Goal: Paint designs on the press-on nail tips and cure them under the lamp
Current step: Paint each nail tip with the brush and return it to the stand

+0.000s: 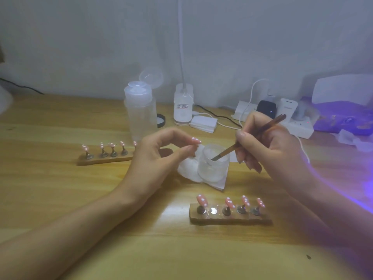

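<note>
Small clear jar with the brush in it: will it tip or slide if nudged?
Likely light: the jar is small and translucent. It sits on a crumpled tissue, so it may rock or slide. No hand steadies it: the right hand holds the brush, the left hand pinches a nail tip; sideways pushes could tip it.

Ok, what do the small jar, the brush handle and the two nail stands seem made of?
Small jar: frosted, translucent plastic or glass, judging by its hazy pale wall. Brush handle: glossy amber-brown, semi-translucent, likely acrylic or resin. Near stand and far stand: brown wood-like strips with uneven edges, carrying shiny, seemingly metal discs.
</note>
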Demonstrator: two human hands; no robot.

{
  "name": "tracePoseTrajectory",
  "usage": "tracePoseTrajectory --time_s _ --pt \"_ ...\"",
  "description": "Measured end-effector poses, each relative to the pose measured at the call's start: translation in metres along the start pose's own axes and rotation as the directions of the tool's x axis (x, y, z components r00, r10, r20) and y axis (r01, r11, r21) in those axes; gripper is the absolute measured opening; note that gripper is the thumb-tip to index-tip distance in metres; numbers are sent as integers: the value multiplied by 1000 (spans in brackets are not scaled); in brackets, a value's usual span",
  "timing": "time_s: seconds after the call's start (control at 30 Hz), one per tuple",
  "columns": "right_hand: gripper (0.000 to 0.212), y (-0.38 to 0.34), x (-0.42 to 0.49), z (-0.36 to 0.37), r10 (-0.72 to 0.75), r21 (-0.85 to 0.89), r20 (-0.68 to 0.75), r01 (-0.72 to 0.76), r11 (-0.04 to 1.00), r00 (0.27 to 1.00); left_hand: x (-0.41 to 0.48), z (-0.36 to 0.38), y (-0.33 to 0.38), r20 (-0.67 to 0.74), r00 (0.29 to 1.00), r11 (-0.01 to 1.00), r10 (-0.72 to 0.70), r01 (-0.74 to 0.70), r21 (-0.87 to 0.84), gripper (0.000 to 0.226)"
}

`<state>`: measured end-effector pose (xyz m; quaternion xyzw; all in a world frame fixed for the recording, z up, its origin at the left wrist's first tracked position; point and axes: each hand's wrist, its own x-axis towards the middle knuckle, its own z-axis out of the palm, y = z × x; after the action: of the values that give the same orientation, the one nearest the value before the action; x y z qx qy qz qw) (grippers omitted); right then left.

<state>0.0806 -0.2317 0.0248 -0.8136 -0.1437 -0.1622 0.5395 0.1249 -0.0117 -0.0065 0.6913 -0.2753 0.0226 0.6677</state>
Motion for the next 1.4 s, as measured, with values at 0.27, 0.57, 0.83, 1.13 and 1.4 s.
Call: tracePoseTrajectory --time_s 0.27,0.57,0.83,1.13,1.4 --pt "25 4 -3 1 41 116 -60 -34 993 997 -2 -1 -1 6 1000 999 -22 22 28 17" --pt "33 23 -14 -7 240 418 -291 -102 902 926 -3 -1 -1 38 999 971 15 -24 238 15" --pt "26 26 -13 -7 301 525 -245 -135 840 922 -4 1 0 17 999 963 -37 31 268 9" --pt "21 26 -12 -6 218 492 -172 -108 864 961 -3 1 0 42 999 963 -23 11 269 14" --pt "23 28 -13 -5 214 445 -179 -115 888 960 -4 1 -2 53 999 963 -11 -4 270 14"
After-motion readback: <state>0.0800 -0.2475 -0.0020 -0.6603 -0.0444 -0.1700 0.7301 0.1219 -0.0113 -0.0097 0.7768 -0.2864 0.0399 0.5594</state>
